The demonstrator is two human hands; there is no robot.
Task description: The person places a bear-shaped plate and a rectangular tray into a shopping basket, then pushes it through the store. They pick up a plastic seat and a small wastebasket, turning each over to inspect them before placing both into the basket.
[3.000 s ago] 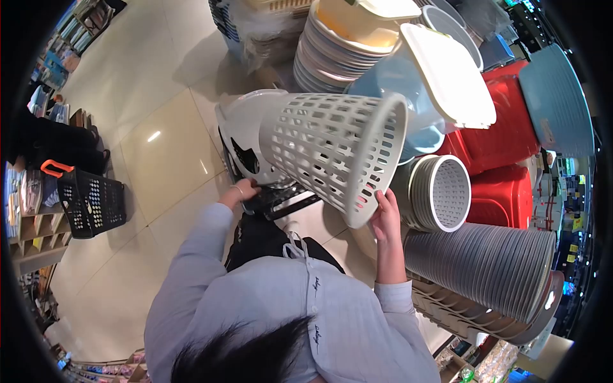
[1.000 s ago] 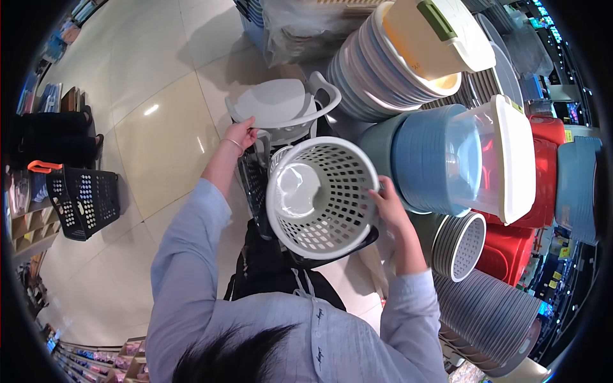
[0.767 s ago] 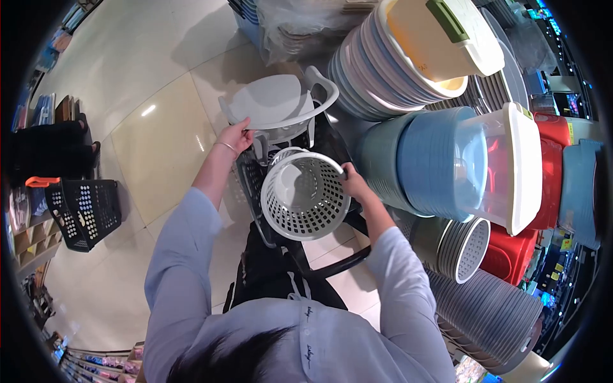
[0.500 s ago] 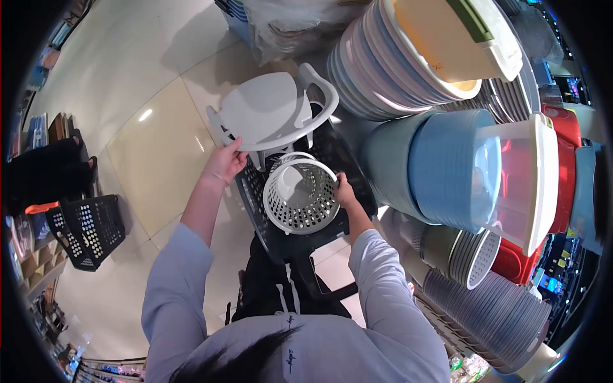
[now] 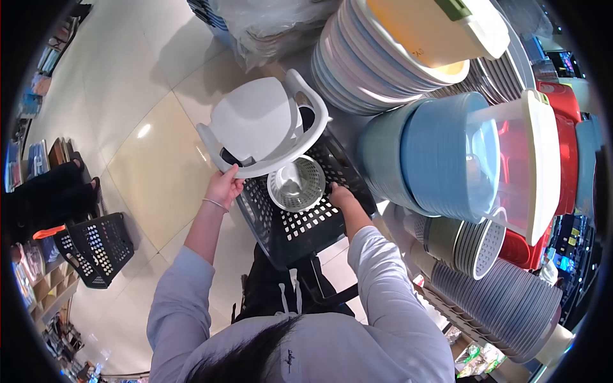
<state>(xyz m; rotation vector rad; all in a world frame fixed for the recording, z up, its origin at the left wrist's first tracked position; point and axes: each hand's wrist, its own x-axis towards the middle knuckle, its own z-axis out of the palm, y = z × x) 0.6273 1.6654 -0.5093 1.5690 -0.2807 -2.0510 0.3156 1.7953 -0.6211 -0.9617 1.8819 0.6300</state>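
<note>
A small white plastic chair with a curved backrest [image 5: 255, 118] is tilted over the far end of a black shopping basket [image 5: 274, 246]. My left hand [image 5: 225, 188] is closed on the chair's near rim, thumb on top. Below the chair, inside the black basket, sits a round white perforated basket [image 5: 281, 191], its upper part partly covered by the chair. My right hand [image 5: 343, 196] is over the right side of the black basket, just right of the white basket. Its fingers are curled, and what they grip is hidden.
Stacked pale basins [image 5: 370, 70], blue tubs [image 5: 440, 159] and grey baskets [image 5: 491, 306] crowd the right side. A clear storage box [image 5: 514, 166] juts out there. Another black basket [image 5: 105, 255] stands on the floor at left, near a person's dark-clothed legs [image 5: 45, 191].
The white perforated basket has gone lower into the black basket, away from my right hand, which was at its rim. The chair has shifted slightly left and nearer, still in my left hand.
</note>
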